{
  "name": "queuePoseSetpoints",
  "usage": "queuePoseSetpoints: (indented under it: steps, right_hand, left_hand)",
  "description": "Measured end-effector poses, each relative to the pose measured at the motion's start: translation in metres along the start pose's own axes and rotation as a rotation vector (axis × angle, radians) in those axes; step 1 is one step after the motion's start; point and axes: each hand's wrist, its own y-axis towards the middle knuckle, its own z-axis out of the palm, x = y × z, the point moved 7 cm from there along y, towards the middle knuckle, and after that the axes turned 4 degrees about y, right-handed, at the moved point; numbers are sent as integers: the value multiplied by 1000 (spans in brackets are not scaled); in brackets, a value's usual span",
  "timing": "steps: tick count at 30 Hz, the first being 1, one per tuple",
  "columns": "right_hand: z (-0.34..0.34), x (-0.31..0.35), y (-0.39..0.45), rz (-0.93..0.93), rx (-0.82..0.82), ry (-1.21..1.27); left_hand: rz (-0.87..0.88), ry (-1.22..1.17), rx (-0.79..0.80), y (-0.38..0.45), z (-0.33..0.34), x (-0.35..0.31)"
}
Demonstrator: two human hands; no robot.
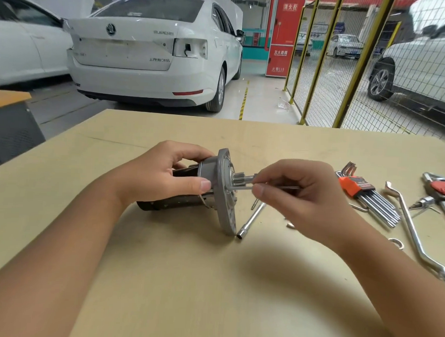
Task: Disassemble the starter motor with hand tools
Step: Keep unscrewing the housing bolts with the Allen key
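The starter motor [221, 193] lies on its side on the wooden table [187, 280], its dark body to the left and its grey flange with the pinion gear facing right. My left hand [163, 174] grips the motor's grey housing just behind the flange. My right hand [296, 193] pinches a thin silver hex key [241, 188] whose tip meets the flange face below the pinion.
A socket extension bar [251, 219] lies on the table just right of the flange. Further right lie a hex key set in an orange holder [367, 193], a long bent wrench [413, 230], a small ring [395, 243] and red-handled tools [440, 191]. White cars and yellow mesh fencing stand beyond the table.
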Motion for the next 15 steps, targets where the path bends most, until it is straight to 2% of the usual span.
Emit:
queuePoseSetpoints:
  steps: [5,15]
  right_hand:
    - [6,-12,0,92,39,-97]
    - [15,-7,-1,153,31,-77]
  left_hand:
    - [22,35,-6,-1,0,0]
    - [40,48,-31,0,0,-2]
